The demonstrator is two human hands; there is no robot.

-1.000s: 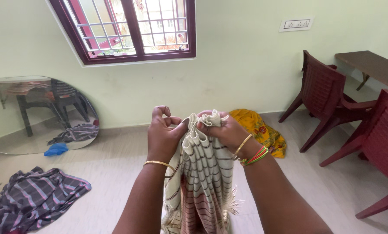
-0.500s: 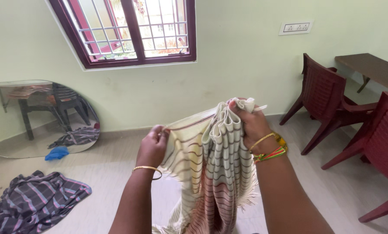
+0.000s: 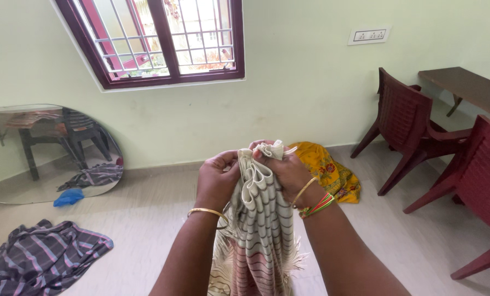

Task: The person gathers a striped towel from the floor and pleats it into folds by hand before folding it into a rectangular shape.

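**Striped cloth, bunched, held up in both hands**

Item 1: cream cloth w/ thin dark stripes (image 3: 261, 225). Top edge is gathered into tight pleats and held up at centre of view, above the floor; the rest hangs straight down between the forearms. Reddish band and fringe are seen low on the hanging part.

Left hand (image 3: 218, 178): closed on the gathered pleats from the left side, fingers curled in, thumb on top. Gold bangle is worn at the wrist.

Right hand (image 3: 285, 170): closed round the same bunch from the right, a small tuft of cloth sticking out above the fist. Gold bangle plus red/green bangles are worn at the wrist. Both hands are pressed close together, touching across the bunch.

Surroundings, nearest first:
- Yellow patterned cloth (image 3: 328, 170), heaped on floor by the wall, just behind the right hand.
- Dark striped cloth (image 3: 42, 257), spread on floor, lower left, well apart.
- Round mirror (image 3: 47, 153), leant on the wall at left; chair legs, grey cloth and a blue item are reflected in it.
- Window w/ maroon frame and grille (image 3: 162, 41), upper wall.
- Switch plate (image 3: 370, 35), upper right wall.
- 2 maroon plastic chairs (image 3: 409, 126), right side, beside a dark table (image 3: 469, 87).
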